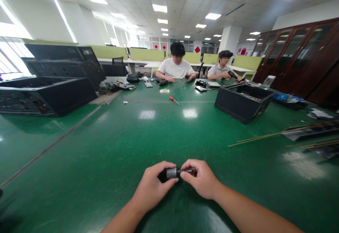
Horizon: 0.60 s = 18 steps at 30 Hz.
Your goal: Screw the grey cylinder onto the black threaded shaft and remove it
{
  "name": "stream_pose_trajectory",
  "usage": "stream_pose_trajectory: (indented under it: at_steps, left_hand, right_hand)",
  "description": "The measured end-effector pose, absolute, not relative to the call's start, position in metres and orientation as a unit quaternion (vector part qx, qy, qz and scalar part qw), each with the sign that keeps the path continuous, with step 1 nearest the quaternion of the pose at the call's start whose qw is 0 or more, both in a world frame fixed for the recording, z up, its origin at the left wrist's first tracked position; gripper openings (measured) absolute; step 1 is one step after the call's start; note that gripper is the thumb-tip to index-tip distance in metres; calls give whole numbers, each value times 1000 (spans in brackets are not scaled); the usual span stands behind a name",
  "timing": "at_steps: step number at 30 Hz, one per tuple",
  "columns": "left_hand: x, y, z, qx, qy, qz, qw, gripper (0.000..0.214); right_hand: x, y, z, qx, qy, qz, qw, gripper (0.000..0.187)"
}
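Low in the head view, just above the green table, my left hand (152,183) is closed around a small silver motor housing (171,173), a short cylinder lying on its side. Its left end is hidden in my palm. Facing it from the right, my right hand (203,180) pinches a thin motor rotor (186,171) between thumb and fingertips. The rotor has a dark shaft and a reddish-brown part near my fingers. The two pieces are in line and meet or nearly meet; whether they are joined I cannot tell.
An orange screwdriver (173,100) lies mid-table. Black computer cases stand at left (47,97) and right (243,102). Thin brass-coloured rods (259,138) lie at right. Across the table, two people (177,69) (221,70) handle parts among tools and loose components.
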<state>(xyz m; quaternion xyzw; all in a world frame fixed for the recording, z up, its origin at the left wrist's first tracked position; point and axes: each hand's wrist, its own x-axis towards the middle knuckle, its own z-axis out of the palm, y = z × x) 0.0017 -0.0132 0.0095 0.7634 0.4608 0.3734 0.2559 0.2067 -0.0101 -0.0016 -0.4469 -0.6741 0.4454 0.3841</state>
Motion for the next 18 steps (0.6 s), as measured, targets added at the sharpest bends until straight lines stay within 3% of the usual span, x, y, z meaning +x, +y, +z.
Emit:
stream_pose_trajectory:
  at_steps: [18]
  left_hand:
    - [0, -12, 11, 744, 478, 386, 263, 24]
  right_hand:
    - [207, -8, -4, -434, -662, 478, 379, 17]
